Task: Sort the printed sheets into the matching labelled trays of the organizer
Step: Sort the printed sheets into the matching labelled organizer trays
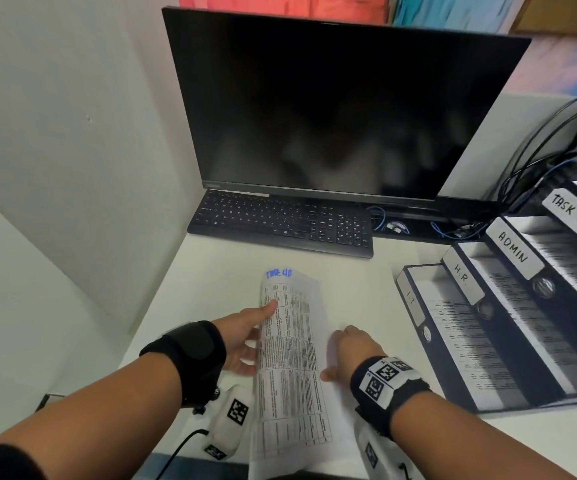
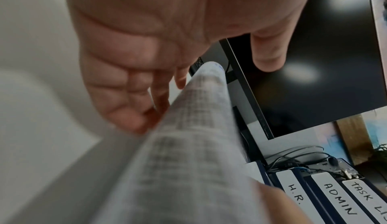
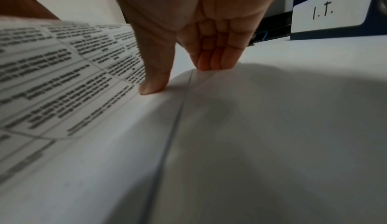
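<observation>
From above the desk (image 1: pixel 211 265) we see our left hand (image 1: pixel 245 336) lifting one side of the printed sheet (image 1: pixel 289 355), thumb on top and fingers beneath, bowing it so its blue heading shows, near the organizer (image 1: pixel 509 327). At the left wrist, curled fingers (image 2: pixel 130 98) pinch that raised edge. At the right wrist, our right hand (image 3: pixel 194 34) pins the other edge flat with straight fingertips (image 3: pixel 211 63), probably to steady it.

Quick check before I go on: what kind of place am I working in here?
Most likely an office desk or cubicle: a dark monitor with a keyboard on a white desk, and a paper organizer with trays labelled I.T., H.R., ADMIN and TASK LIST.
</observation>
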The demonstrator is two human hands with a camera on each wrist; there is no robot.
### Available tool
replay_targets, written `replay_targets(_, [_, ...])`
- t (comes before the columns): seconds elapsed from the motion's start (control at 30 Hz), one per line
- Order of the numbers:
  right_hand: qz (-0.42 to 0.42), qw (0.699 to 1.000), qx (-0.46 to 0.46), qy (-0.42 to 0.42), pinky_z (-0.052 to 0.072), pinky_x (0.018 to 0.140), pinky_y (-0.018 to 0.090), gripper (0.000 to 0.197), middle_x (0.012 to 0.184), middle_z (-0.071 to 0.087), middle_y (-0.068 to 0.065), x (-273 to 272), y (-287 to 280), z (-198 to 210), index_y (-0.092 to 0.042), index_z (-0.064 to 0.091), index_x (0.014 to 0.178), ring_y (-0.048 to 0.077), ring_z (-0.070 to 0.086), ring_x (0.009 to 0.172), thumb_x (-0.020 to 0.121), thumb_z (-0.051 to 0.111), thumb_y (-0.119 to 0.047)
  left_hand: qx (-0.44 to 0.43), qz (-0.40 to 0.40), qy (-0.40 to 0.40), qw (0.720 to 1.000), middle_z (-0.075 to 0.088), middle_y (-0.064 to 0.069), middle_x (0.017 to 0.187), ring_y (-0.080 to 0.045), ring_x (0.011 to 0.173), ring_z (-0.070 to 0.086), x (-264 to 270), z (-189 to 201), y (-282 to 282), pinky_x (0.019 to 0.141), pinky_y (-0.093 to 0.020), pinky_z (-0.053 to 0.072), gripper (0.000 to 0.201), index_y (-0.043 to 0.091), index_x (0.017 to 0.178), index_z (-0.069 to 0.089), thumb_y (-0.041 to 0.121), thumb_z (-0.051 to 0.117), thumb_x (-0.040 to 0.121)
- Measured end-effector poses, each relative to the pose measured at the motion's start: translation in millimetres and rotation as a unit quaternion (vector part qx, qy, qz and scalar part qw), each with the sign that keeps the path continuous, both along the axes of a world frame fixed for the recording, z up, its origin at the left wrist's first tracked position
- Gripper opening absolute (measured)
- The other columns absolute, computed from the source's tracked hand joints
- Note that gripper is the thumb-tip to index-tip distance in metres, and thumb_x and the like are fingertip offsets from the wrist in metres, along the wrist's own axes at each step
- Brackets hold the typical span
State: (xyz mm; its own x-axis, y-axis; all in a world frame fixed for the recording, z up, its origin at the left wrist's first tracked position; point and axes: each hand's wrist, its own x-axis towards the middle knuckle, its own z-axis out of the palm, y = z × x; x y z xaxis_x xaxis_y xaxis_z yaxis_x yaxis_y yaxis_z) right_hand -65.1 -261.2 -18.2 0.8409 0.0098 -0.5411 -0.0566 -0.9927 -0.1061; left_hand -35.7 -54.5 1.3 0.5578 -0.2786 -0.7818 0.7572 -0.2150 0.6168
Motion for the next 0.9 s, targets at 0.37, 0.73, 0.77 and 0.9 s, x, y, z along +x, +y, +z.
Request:
replay_targets(0.37, [0.003, 1.000, 0.008, -0.012, 0.041, 0.098, 0.034, 0.074, 0.130, 0.043, 0.009, -0.2, -1.4, -5.7, -0.006, 0.041, 0.131, 0.025, 0.043, 0.121, 0.079, 0.066, -0.053, 0.020, 0.075, -0.116, 0.990, 0.068, -0.018, 0.108, -0.033, 0.099, 0.064, 1.4, 15.7, 7.1, 0.095, -0.048, 0.048, 0.046, -0.005, 0.112, 0.055, 0.022, 0.072, 0.078])
replay_targets(0.73, [-0.086, 0.993, 0.067, -0.054, 0.041, 0.096, 0.034, 0.079, 0.133, 0.046, 0.008, 2.9, -13.4, 3.5, -0.011, 0.037, 0.133, 0.024, 0.047, 0.120, 0.074, 0.073, -0.049, 0.224, -0.015, -0.403, 0.887, 0.066, 0.003, 0.105, -0.015, 0.092, 0.063, 9.8, 54.8, 2.4, 0.081, -0.029, 0.051, 0.023, 0.024, 0.104, 0.055, 0.009, 0.062, 0.088])
replay_targets(0.77, [-0.131, 0.981, 0.121, -0.077, 0.041, 0.097, 0.032, 0.081, 0.132, 0.048, 0.008, 4.7, -21.3, 8.5, -0.012, 0.037, 0.135, 0.023, 0.048, 0.120, 0.073, 0.074, -0.048, 0.189, 0.002, -0.409, 0.893, 0.067, 0.004, 0.104, -0.015, 0.093, 0.064, 9.9, 59.7, 0.4, 0.083, -0.033, 0.053, 0.025, 0.027, 0.102, 0.055, 0.009, 0.063, 0.087])
replay_targets(0.9, [-0.234, 0.906, 0.263, -0.233, 0.044, 0.075, 0.028, 0.027, 0.095, 0.062, 0.002, 10.6, -55.0, 41.5, -0.013, 0.054, 0.100, 0.021, 0.058, 0.091, 0.085, 0.066, -0.033, 0.070, 0.055, -0.382, 0.920, 0.070, 0.003, 0.104, -0.015, 0.093, 0.068, 15.4, 73.9, -0.8, 0.084, -0.038, 0.055, 0.031, 0.028, 0.100, 0.060, 0.003, 0.066, 0.083])
